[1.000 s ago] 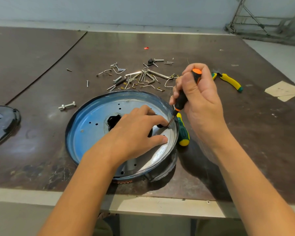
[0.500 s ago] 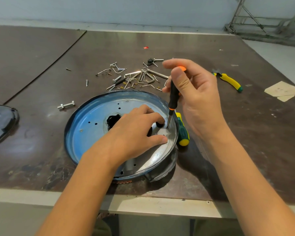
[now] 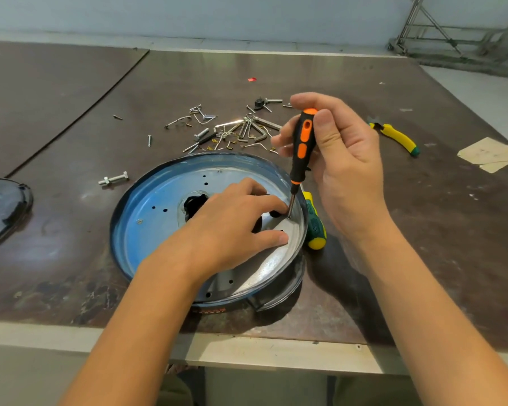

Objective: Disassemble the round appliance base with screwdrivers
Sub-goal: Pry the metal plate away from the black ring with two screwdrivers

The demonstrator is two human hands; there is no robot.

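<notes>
1. The brown table [image 3: 423, 259] is flat and scratched.
2. The round base [image 3: 147, 206] sits near the table's front edge. It is a shiny metal dish, partly undone I think.
3. The left hand [image 3: 229, 227] rests on it, fingers loose.
4. The right hand [image 3: 343, 162] pinches the orange and black screwdriver [image 3: 302, 148], tip on a screw.
5. Loose screws [image 3: 232, 130] lie behind the base. Some are not out yet.

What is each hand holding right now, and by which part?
The right hand grips the orange-and-black screwdriver by its handle, thumb and fingers around the upper half. The left hand holds nothing; it rests on the round base.
</notes>
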